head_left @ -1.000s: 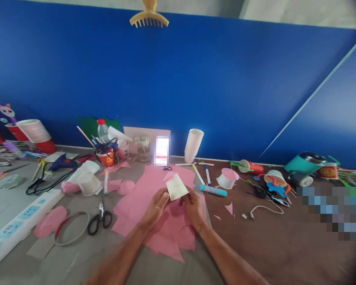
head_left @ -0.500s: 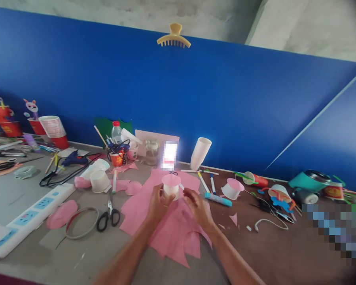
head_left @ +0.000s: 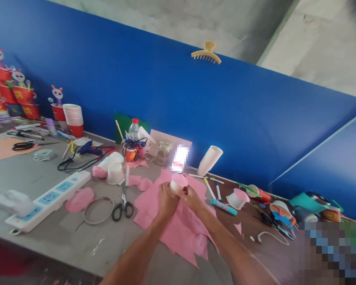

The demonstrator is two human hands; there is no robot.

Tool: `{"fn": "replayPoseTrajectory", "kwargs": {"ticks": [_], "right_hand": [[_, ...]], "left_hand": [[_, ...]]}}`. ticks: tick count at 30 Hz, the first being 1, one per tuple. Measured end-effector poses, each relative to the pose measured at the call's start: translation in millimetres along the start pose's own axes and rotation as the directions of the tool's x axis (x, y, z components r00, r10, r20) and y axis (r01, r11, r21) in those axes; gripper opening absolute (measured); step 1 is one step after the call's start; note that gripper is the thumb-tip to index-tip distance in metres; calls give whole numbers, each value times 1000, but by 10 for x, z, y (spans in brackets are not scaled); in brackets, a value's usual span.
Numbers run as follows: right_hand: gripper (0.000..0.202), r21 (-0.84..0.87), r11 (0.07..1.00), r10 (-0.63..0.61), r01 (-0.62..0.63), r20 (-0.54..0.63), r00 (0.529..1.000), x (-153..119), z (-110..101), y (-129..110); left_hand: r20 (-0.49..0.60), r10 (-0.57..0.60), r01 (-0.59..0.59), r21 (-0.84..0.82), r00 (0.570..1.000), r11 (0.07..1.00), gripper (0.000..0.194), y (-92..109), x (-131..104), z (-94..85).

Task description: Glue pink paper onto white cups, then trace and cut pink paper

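A small white paper cup with a pink round piece on its top is between my two hands. My left hand is wrapped round the cup's left side. The fingers of my right hand are closed against its lower right side; whether they pinch anything more is too small to tell. Below both hands lies a large pink sheet with jagged edges. A similar white cup with a pink top stands to the right, beside a light-blue marker.
Black-handled scissors, a tape ring and a white power strip lie to the left. A brightly lit, blurred screen stands behind the hands. A white paper tube leans on the blue partition.
My right hand has come in from beside the cup to touch it. The view has turned left and tilted, so everything sits further right in the picture.
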State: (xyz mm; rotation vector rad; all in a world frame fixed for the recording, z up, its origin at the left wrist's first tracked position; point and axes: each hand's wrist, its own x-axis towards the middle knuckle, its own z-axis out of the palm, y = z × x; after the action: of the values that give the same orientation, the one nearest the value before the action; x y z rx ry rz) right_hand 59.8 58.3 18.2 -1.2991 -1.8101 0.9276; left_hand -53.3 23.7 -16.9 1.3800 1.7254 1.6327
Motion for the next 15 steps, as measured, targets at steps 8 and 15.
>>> {"fn": "replayPoseTrajectory", "kwargs": {"ticks": [8,15], "right_hand": [[29,-149,988,18,-41,-158,987,506,91,-191],[31,-312,949,-74,54,-52,996,935,699,-476]], "left_hand": [[84,51,-74,293,995,953,47,-167,-73,49],[439,157,-378,479,885,792,47,-103,-243,-17]]}}
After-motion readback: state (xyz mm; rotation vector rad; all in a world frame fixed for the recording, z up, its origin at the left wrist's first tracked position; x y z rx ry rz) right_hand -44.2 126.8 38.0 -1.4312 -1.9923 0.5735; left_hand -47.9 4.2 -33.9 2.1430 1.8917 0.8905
